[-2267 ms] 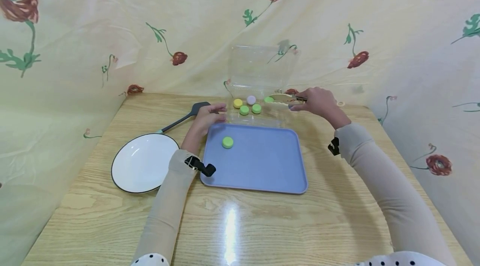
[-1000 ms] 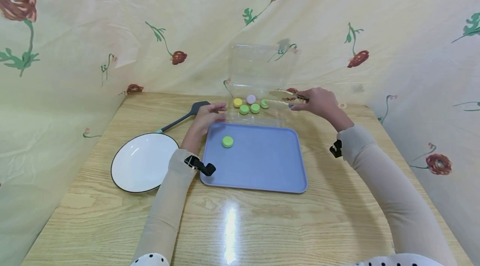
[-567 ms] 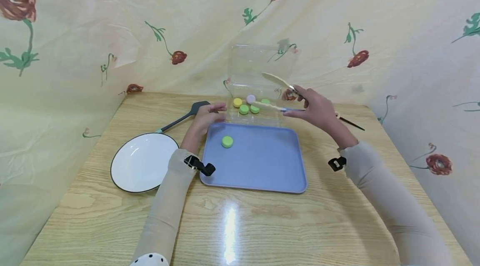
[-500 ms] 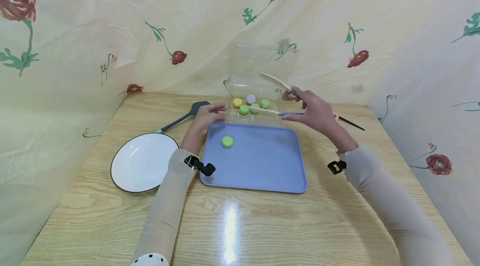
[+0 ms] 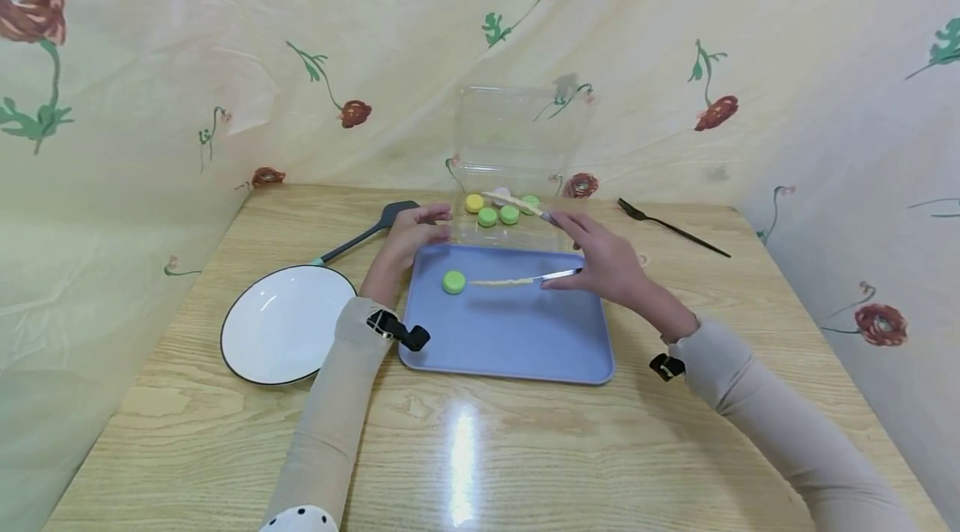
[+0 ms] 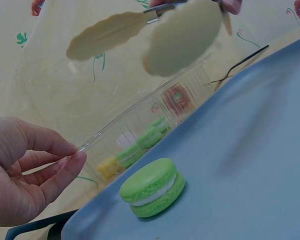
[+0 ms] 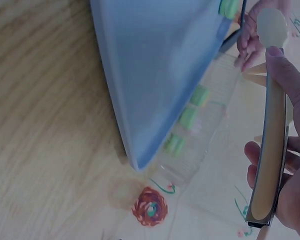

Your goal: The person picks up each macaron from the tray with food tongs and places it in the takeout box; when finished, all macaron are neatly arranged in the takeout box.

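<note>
My left hand [image 5: 411, 236] pinches the left edge of a clear plastic box [image 6: 102, 135] between thumb and fingers. The box's lid stands up at the back. Inside sit several macarons: a yellow one [image 5: 474, 203], a lilac one partly behind the tongs, and green ones [image 5: 487, 217]. My right hand [image 5: 611, 265] holds tongs [image 7: 271, 145] with cream tips spread apart and nothing between them. In the head view the tongs appear over the blue tray [image 5: 525, 340] and the box's front. One green macaron [image 5: 453, 282] lies on the tray, near the lower tip.
A white pan or dish [image 5: 288, 323] with a dark rim stands left of the tray. Behind it lies a grey spatula [image 5: 360, 238], its head near my left hand. A black fork [image 5: 675, 229] rests at the back right of the wooden table [image 5: 360, 449].
A green macaron at the box's right end shifted left and was let go. The tongs then spread wide, and my right hand brought them nearer and left over the tray. My left hand stayed put.
</note>
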`<control>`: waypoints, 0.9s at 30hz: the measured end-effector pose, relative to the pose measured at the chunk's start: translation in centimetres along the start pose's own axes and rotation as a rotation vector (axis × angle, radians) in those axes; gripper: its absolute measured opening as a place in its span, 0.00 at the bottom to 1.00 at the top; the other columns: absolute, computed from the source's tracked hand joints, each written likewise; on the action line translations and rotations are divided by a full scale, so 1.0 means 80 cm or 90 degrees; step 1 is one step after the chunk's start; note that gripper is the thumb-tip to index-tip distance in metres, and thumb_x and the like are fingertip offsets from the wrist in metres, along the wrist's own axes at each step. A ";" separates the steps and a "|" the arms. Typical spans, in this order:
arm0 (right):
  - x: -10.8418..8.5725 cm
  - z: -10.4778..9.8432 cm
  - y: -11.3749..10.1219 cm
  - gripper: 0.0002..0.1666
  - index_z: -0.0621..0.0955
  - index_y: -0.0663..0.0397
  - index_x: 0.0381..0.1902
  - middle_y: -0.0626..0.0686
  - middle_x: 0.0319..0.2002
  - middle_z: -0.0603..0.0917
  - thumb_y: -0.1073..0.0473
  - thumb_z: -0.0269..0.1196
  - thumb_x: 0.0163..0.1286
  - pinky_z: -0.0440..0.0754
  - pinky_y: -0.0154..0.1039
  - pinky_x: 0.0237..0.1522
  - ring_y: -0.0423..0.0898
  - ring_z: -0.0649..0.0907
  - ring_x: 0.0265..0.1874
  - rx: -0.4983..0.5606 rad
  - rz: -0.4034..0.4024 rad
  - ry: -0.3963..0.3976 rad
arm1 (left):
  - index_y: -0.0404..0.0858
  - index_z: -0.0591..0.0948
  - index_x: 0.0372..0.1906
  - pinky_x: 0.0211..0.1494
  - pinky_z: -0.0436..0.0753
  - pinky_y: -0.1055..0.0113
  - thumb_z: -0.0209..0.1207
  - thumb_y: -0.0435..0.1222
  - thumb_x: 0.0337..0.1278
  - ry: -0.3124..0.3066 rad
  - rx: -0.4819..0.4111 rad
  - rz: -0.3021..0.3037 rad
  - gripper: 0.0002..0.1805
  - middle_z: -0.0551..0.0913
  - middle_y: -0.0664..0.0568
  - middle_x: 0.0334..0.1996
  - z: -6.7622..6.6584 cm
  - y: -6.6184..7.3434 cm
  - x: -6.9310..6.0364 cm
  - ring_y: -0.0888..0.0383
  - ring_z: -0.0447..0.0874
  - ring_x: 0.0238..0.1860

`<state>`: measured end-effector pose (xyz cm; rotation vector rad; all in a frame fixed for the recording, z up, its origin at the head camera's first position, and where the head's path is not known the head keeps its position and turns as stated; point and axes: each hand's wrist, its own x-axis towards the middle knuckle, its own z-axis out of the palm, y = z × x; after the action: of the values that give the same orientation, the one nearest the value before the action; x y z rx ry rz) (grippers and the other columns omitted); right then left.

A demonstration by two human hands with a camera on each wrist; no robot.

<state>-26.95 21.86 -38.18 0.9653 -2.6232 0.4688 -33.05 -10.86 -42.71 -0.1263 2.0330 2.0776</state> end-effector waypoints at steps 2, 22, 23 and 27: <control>-0.002 0.003 -0.004 0.66 0.67 0.50 0.76 0.57 0.65 0.78 0.37 0.83 0.42 0.78 0.39 0.24 0.50 0.85 0.39 0.003 0.013 -0.032 | 0.37 0.76 0.69 0.60 0.88 0.65 0.61 0.24 0.66 -0.001 -0.001 0.003 0.28 0.80 0.42 0.64 0.000 -0.001 0.000 0.42 0.81 0.63; 0.006 0.030 -0.032 0.63 0.70 0.45 0.76 0.52 0.58 0.83 0.36 0.83 0.42 0.77 0.37 0.32 0.50 0.83 0.42 0.117 0.046 -0.207 | 0.37 0.76 0.69 0.55 0.89 0.69 0.62 0.24 0.64 -0.004 -0.014 -0.003 0.28 0.80 0.42 0.65 0.000 0.002 -0.001 0.44 0.83 0.61; 0.007 0.031 -0.032 0.64 0.70 0.45 0.76 0.53 0.58 0.84 0.36 0.82 0.43 0.76 0.37 0.32 0.50 0.83 0.42 0.114 0.047 -0.210 | 0.36 0.76 0.69 0.55 0.89 0.69 0.62 0.24 0.64 -0.004 -0.015 -0.003 0.28 0.80 0.42 0.65 0.000 0.002 -0.001 0.44 0.83 0.61; 0.010 0.036 -0.035 0.63 0.69 0.46 0.76 0.53 0.58 0.84 0.34 0.81 0.44 0.75 0.36 0.31 0.49 0.83 0.41 0.100 0.057 -0.220 | 0.36 0.75 0.70 0.54 0.89 0.69 0.62 0.24 0.65 -0.007 -0.015 -0.001 0.29 0.79 0.41 0.65 -0.001 0.002 0.000 0.43 0.82 0.62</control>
<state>-26.17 18.24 -39.95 1.0634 -2.9850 0.5840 -33.10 -10.94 -42.56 -0.1210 2.0022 2.0971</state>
